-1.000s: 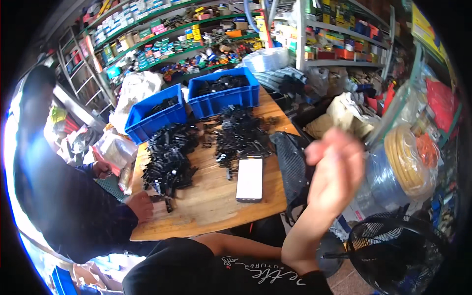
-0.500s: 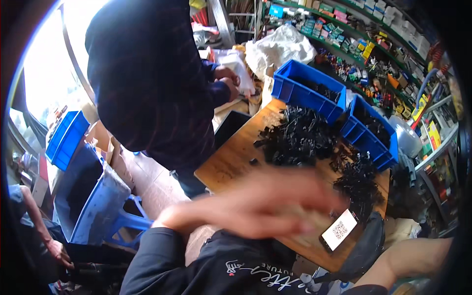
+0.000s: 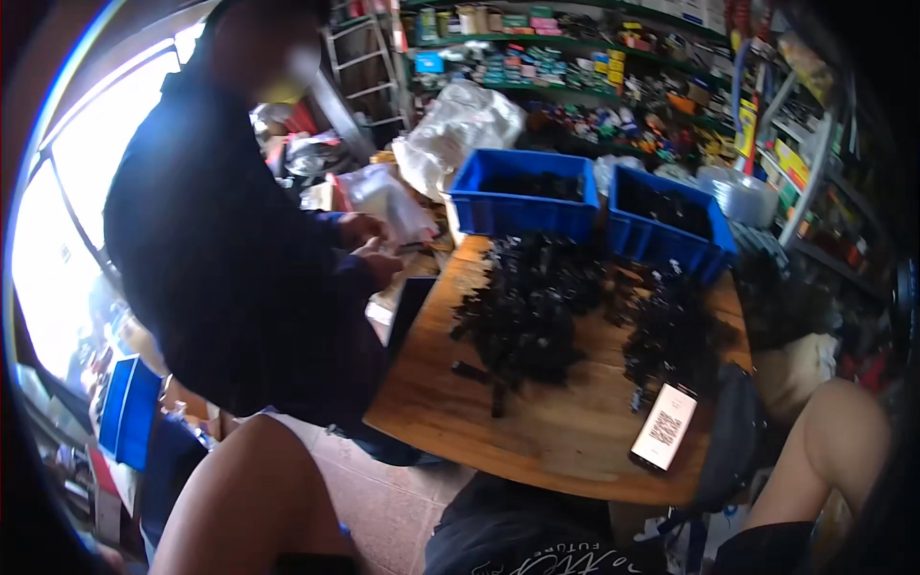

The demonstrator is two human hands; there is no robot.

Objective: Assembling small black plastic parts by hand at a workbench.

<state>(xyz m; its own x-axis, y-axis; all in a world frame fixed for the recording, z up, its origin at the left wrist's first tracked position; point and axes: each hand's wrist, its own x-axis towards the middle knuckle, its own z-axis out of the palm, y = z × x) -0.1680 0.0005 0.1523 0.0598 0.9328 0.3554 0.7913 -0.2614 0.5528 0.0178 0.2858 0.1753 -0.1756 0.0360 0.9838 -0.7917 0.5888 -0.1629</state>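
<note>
My left arm (image 3: 244, 494) and my right arm (image 3: 815, 460) show as bare, bent stretches of skin above dark sleeves at the lower corners. Both hands lie outside the picture, so what they hold or touch is hidden. Before me stands a wooden table (image 3: 565, 426). A large heap of small black plastic-looking parts (image 3: 532, 316) covers its middle, with a second black heap (image 3: 676, 331) to the right. A smartphone (image 3: 664, 428) with a code on its lit screen lies near the front right edge, beside a dark bag-like thing (image 3: 733, 441).
Two blue crates (image 3: 522, 216) (image 3: 666, 235) of black parts stand at the table's back. A person in dark clothes (image 3: 225, 259) stands at the left, hands (image 3: 372, 247) together. Another blue crate (image 3: 129, 412) is at far left. Crowded shelves (image 3: 575, 67) line the back.
My left hand, which swept blurred over the table's front, has left the picture. The view has tilted up and turned, showing more of the shelves and the standing person.
</note>
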